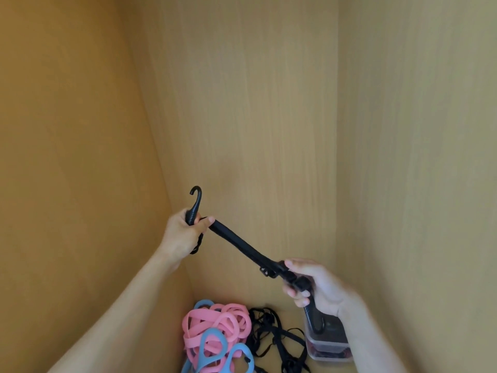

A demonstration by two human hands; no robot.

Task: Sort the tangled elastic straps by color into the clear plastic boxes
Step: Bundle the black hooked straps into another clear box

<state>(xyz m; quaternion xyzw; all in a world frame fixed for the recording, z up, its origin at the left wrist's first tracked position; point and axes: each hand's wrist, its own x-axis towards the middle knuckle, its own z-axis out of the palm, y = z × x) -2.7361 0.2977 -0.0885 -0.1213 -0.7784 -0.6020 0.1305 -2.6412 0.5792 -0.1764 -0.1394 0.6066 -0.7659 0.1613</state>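
left hand (183, 235): you grip one hook end of the black hooked strap (242, 246), lifted to straighten it.
right hand (320, 286): you grip the other end, over the clear plastic box (330, 351), probably its bin.

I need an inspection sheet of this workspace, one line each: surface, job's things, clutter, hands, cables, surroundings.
Surface: wooden floor, partly covered by straps.
Job's things: black hooked strap stretched in the air; pink and blue straps tangled in one pile; thin black straps beside it; clear box holding dark straps.
Clutter: nothing seen.
Hands: left hand grips one hook end; right hand grips the other.
Cables: nothing seen.
Surroundings: wooden walls on three sides.
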